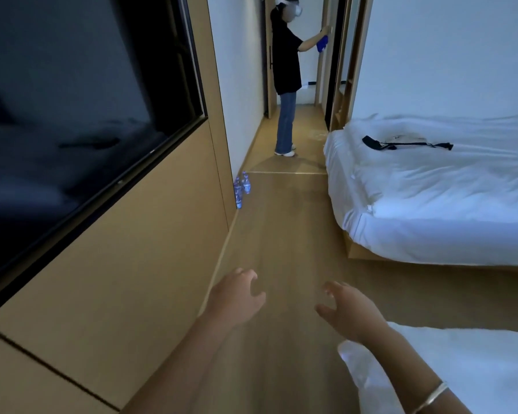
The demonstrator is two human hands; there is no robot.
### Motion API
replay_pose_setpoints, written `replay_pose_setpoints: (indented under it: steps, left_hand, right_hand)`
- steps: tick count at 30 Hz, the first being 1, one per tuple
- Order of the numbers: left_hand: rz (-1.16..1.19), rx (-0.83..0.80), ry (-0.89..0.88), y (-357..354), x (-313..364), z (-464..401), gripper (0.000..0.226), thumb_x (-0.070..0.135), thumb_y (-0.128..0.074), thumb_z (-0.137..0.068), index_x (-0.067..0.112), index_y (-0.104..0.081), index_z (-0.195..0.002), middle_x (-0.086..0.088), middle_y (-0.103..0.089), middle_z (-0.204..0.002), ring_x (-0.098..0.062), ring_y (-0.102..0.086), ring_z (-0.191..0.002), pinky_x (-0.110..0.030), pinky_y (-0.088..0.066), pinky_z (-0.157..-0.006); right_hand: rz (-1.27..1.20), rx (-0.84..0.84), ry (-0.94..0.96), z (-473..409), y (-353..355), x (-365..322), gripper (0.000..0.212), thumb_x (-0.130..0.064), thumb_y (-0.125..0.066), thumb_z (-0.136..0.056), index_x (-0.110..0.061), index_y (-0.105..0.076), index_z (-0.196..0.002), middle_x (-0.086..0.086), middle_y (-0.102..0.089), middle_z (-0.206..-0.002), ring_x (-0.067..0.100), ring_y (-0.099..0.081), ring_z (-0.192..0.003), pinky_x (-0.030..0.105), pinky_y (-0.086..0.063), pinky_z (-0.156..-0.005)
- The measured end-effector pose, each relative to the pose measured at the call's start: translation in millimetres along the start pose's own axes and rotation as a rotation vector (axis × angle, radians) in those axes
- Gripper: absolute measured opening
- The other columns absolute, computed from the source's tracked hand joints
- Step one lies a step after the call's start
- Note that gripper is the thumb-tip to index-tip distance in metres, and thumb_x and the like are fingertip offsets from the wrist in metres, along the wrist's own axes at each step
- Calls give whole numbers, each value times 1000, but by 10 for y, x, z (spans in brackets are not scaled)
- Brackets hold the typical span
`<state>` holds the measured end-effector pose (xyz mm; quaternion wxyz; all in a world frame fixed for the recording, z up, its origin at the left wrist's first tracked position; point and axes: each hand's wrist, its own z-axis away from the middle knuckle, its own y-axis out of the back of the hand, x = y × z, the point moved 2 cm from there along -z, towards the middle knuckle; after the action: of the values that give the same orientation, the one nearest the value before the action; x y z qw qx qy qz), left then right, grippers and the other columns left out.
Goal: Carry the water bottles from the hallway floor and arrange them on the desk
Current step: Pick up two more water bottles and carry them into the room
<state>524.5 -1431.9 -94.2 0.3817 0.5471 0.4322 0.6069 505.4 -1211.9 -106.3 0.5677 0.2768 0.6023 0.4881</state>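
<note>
Hands first: my left hand (239, 294) and my right hand (346, 310) both reach out in front of me over the wood-look floor (281, 249), fingers loosely curled and spread, holding nothing; a thin pale bangle (431, 397) sits on my right forearm. Well ahead of them, the small clear plastic water bottles with blue labels (241, 188) stand upright in a tight cluster on the floor, right against the foot of the left wall where the tan wooden wall panel (150, 234) ends; I cannot tell exactly how many there are, since they overlap. A large black screen (72, 115) is set into that panel on my left; on my right stands a bed with rumpled white bedding (431, 198), and a black strap (407, 144) lies across its top, beside something pale I cannot make out. Another stretch of white bedding (476, 363) fills the lower right corner under my right arm. Down the narrow hallway beyond the bottles, another person in a black top and blue jeans (286, 85) stands facing the right-hand wall, pressing a blue cloth (322, 43) against it.
</note>
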Motion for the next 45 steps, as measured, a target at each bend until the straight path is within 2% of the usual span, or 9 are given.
replay_pose_setpoints:
  steps: [4,12,24,27,35,42,45]
  left_hand:
    - [6,-13,23,-49,25,-624,44,43,-58,-83,23,-54,-122,3,-54,-126,-17,-52,-116,-26,-42,-89]
    - [12,-34,67,-153,-47,-2012,42,43,-58,-83,25,-54,-120,4,-53,-125,-17,-53,-113,-26,-42,-86]
    - [24,-23,48,142,-410,-4801,43,42,-55,-84,23,-52,-123,5,-51,-123,-15,-53,-110,-24,-36,-76]
    - [37,-52,36,116,-461,-5343,43,42,-54,-84,23,-51,-122,6,-50,-125,-14,-52,-111,-25,-36,-78]
    - [14,-130,62,-58,-533,-6669,43,42,-54,-84,23,-51,-122,5,-50,-126,-16,-51,-113,-26,-40,-82]
    - [11,-155,68,-188,-324,-8211,45,40,-53,-85,22,-49,-126,3,-50,-127,-17,-51,-113,-28,-40,-83]
    - [21,-156,76,-190,-177,-8936,42,39,-53,-86,21,-50,-124,4,-51,-127,-16,-52,-111,-29,-42,-83]
  right_hand:
    - [5,-55,13,-661,96,87,49,-44,-53,-88,-21,-45,-131,-2,-54,-128,15,-54,-113,31,-48,-92]
    - [5,-81,60,-2021,195,178,49,-45,-52,-88,-23,-45,-131,-4,-53,-128,15,-53,-114,30,-47,-90]
    - [13,-61,47,-4737,600,36,48,-47,-52,-88,-23,-46,-130,-4,-57,-123,15,-56,-109,29,-49,-88]
    - [-12,-64,23,-5262,651,59,48,-46,-53,-88,-23,-47,-129,-3,-58,-121,14,-57,-106,28,-49,-86]
    - [6,-106,16,-6593,689,277,49,-46,-52,-89,-23,-46,-131,-4,-57,-124,14,-57,-106,25,-48,-85]
    - [74,-98,74,-8116,924,597,45,-44,-50,-90,-21,-46,-128,-1,-56,-123,18,-55,-108,33,-50,-88]
    - [102,-85,91,-8873,1160,805,44,-44,-50,-89,-20,-46,-127,-1,-55,-121,19,-53,-108,33,-48,-86]
